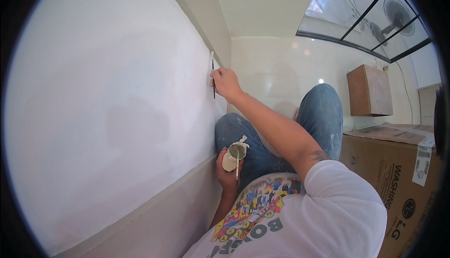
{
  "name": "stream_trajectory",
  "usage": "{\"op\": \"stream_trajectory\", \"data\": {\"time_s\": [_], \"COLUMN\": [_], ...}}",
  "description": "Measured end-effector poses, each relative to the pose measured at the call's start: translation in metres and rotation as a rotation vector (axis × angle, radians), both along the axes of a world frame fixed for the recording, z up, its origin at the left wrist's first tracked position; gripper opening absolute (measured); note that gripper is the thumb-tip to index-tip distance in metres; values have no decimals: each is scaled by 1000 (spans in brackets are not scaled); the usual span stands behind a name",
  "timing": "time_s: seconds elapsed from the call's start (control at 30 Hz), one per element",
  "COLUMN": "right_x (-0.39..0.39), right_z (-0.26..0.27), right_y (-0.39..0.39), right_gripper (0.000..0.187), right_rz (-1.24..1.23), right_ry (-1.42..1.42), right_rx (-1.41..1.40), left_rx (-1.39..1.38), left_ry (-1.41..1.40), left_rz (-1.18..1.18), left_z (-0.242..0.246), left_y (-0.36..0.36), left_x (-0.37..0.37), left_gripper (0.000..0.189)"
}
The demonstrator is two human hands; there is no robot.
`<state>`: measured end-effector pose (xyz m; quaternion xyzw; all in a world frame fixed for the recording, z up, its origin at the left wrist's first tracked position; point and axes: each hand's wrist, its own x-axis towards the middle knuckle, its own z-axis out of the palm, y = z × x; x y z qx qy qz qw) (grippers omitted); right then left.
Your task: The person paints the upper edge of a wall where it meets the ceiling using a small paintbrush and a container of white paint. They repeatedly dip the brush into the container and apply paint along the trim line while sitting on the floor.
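My right hand (226, 83) grips a slim dark-handled paintbrush (213, 65). The brush's pale tip is at the edge where the white wall surface (105, 75) meets a greyish-beige strip (192, 11). Down by my bent knee, my left hand (226, 179) is wrapped around a small cream-coloured cup (229, 162). Greyish paint seems to lie inside the cup, and pale ragged material hangs over its rim. A thin paint-smeared stick or brush handle (237, 169) leans out of the cup towards me.
Glossy tiles cover the floor (262, 59). To my right are a wooden box (372, 91) and a large LG washing-machine carton (372, 166). Beyond a black-framed glass partition (365, 6) stand a fan (399, 15) and cables. My jeans-clad knee (228, 128) is close to the wall.
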<state>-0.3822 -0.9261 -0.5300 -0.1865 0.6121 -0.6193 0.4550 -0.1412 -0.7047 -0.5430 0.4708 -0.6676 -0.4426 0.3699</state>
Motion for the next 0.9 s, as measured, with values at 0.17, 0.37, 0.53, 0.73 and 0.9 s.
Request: {"op": "stream_trajectory", "data": {"time_s": [0.17,0.37,0.53,0.73,0.9], "right_x": [-5,6,6,5,1], "right_z": [41,41,-11,-53,-32], "right_y": [-7,0,-16,-14,-8], "right_gripper": [31,29,29,33,33], "right_rz": [-28,-102,-154,-73,-4], "right_ry": [42,408,525,464,220], "right_rx": [-100,-212,-77,70,72], "left_rx": [-14,-21,-23,-34,2], "left_ry": [-6,-24,-13,-28,-7], "left_rz": [-1,0,-8,-16,-3], "left_z": [-1,1,1,3,1], "left_y": [0,-1,-2,-3,-1], "left_x": [0,1,0,2,1], "left_gripper": [69,69,68,69,68]}}
